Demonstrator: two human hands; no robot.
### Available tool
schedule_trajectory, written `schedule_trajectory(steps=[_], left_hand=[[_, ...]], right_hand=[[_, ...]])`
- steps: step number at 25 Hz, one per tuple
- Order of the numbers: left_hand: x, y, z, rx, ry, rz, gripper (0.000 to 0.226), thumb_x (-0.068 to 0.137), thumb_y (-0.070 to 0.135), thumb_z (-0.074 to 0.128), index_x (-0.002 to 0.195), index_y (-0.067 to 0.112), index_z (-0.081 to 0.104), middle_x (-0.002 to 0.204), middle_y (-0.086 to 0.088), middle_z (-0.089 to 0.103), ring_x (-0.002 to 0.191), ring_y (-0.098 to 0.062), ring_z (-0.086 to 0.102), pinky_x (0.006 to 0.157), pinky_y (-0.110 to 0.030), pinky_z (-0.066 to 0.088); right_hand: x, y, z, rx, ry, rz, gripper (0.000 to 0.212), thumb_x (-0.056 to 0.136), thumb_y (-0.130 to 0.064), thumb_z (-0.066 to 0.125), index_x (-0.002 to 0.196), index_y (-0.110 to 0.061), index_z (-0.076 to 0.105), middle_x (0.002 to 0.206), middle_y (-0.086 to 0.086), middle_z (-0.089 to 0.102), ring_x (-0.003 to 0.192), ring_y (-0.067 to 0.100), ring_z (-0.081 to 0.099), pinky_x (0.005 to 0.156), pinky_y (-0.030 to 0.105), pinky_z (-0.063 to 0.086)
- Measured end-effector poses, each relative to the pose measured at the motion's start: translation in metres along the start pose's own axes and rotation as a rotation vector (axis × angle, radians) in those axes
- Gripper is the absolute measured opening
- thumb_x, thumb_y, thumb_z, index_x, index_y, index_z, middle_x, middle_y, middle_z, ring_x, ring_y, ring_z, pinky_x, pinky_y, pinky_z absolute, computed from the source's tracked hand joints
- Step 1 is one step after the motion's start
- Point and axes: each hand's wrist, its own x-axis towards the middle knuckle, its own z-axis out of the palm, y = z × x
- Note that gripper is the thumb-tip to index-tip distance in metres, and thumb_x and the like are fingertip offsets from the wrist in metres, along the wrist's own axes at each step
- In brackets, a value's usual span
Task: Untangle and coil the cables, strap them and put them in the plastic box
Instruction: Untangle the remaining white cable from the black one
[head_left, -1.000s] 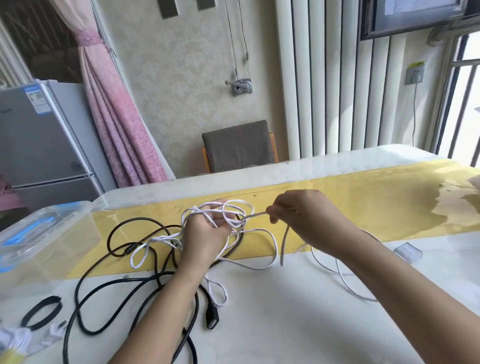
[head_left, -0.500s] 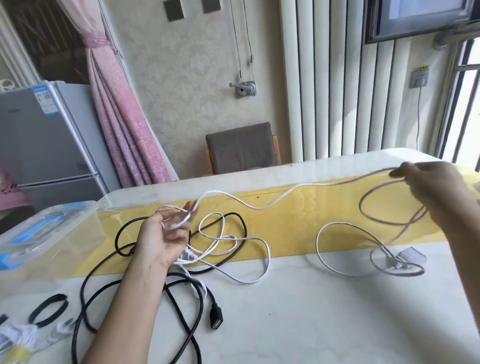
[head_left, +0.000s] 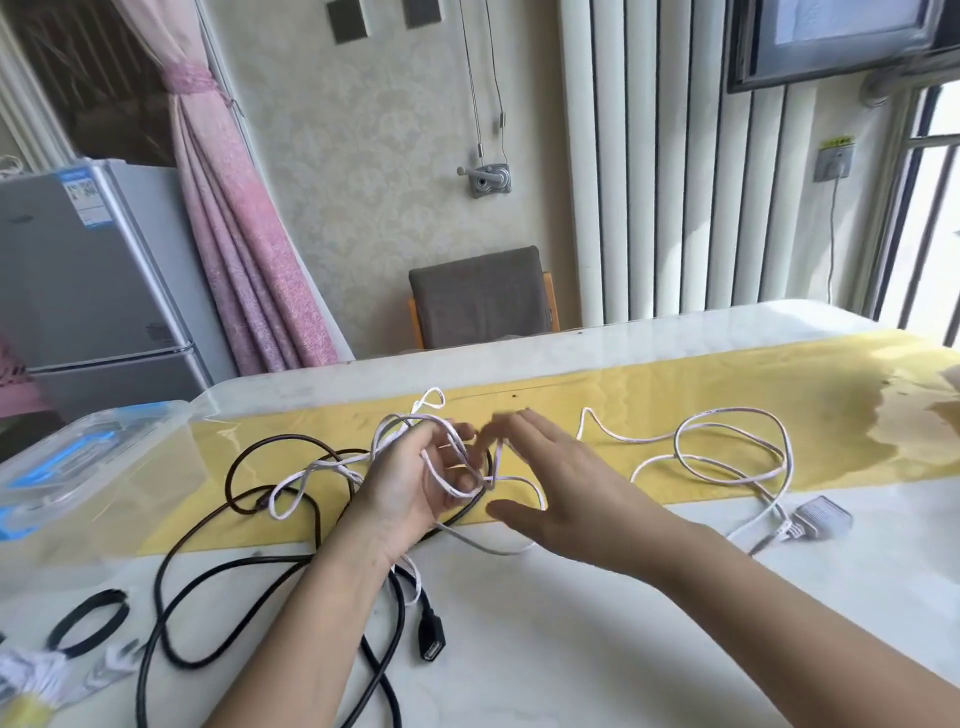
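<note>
The left hand (head_left: 410, 480) is curling its fingers around several loops of the white cable (head_left: 727, 441), holding them above the yellow runner (head_left: 675, 384). The right hand (head_left: 561, 491) is hovering just beside it with fingers spread and empty, blurred at the tips. The rest of the white cable is lying in loose loops to the right, ending at a clear plug (head_left: 821, 519) on the white surface (head_left: 597, 649). The black cable (head_left: 197, 571) is sprawling under the left forearm, its USB end (head_left: 431, 639) pointing toward the near edge. The plastic box (head_left: 78, 467) is sitting at the left edge, with a black strap (head_left: 88, 621) just before it. The near right of the surface is lying bare.
</note>
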Motion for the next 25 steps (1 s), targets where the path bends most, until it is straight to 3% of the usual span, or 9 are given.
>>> schedule_trajectory(steps=[1,5,7,10,13,16,19,22,25], left_hand=[[0.001,-0.001,0.001,0.027,0.035,0.010,0.022,0.093,0.010,0.038,0.079,0.007,0.055,0.057,-0.007,0.056,0.037,-0.012,0.044,0.036,-0.016,0.035],[0.008,0.000,-0.009,0.032,0.099,0.050,0.024,0.095,0.007,0.039,0.079,0.006,0.058,0.057,-0.005,0.062,0.040,-0.012,0.055,0.039,-0.015,0.044],[0.008,0.001,-0.013,0.057,0.071,0.063,0.026,0.096,0.010,0.043,0.081,0.004,0.063,0.063,-0.006,0.067,0.049,-0.012,0.063,0.045,-0.017,0.049],[0.013,0.001,-0.020,0.025,0.212,0.178,0.028,0.095,0.012,0.047,0.071,0.009,0.060,0.052,-0.002,0.060,0.040,-0.009,0.055,0.039,-0.015,0.044],[0.016,0.005,-0.036,-0.292,0.311,0.298,0.028,0.091,0.010,0.043,0.064,0.014,0.045,0.048,0.003,0.047,0.036,-0.007,0.043,0.037,-0.014,0.036],[0.015,0.006,-0.046,-0.659,0.225,0.291,0.009,0.072,0.004,0.044,0.066,0.010,0.045,0.056,-0.003,0.058,0.048,-0.012,0.059,0.049,-0.018,0.052],[0.011,0.007,-0.042,-0.657,0.015,0.201,0.022,0.058,0.001,0.066,0.076,0.007,0.054,0.063,-0.005,0.060,0.039,-0.005,0.047,0.034,-0.011,0.038],[0.007,0.010,-0.034,-0.540,-0.198,0.131,0.056,0.031,0.001,0.089,0.080,0.009,0.062,0.066,-0.003,0.055,0.031,-0.002,0.028,0.022,-0.013,0.023],[-0.004,0.010,-0.018,-0.437,-0.296,0.079,0.039,0.043,0.006,0.084,0.078,0.009,0.067,0.064,-0.003,0.050,0.037,-0.003,0.014,0.021,-0.012,0.019]], right_hand=[[0.000,-0.001,0.001,0.000,0.001,0.022,0.017,0.086,-0.026,0.068,0.093,-0.020,0.054,0.095,-0.009,0.054,0.087,0.004,0.049,0.079,0.014,0.033],[0.005,-0.003,-0.016,0.442,-0.094,0.268,0.042,0.086,-0.045,0.057,0.053,-0.022,0.042,0.056,-0.002,0.031,0.051,0.009,0.026,0.048,0.021,0.022],[0.009,0.001,-0.031,0.630,0.159,0.330,0.044,0.086,-0.043,0.053,0.049,-0.021,0.046,0.051,-0.006,0.034,0.047,0.007,0.027,0.049,0.022,0.023],[0.006,0.018,-0.067,0.784,0.797,0.499,0.044,0.095,-0.033,0.054,0.053,-0.021,0.048,0.048,-0.013,0.039,0.044,0.004,0.031,0.047,0.018,0.029],[-0.010,0.051,-0.093,0.477,1.050,0.726,0.045,0.095,-0.038,0.051,0.056,-0.017,0.046,0.053,0.001,0.038,0.047,0.014,0.032,0.050,0.027,0.028],[-0.024,0.084,-0.086,-0.062,0.637,0.957,0.041,0.095,-0.033,0.051,0.061,-0.012,0.059,0.056,0.010,0.050,0.059,0.028,0.050,0.055,0.033,0.030],[-0.027,0.086,-0.060,-0.641,0.064,0.977,0.020,0.088,-0.010,0.050,0.100,-0.006,0.066,0.104,0.017,0.059,0.100,0.035,0.053,0.078,0.034,0.038],[-0.013,0.060,-0.040,-0.356,0.208,0.586,0.050,0.077,0.010,0.045,0.121,-0.008,0.059,0.125,0.013,0.054,0.114,0.030,0.049,0.093,0.026,0.034],[0.002,0.014,-0.012,0.092,0.119,0.367,0.029,0.095,-0.014,0.051,0.123,-0.015,0.055,0.117,0.001,0.062,0.106,0.015,0.057,0.086,0.017,0.037]])
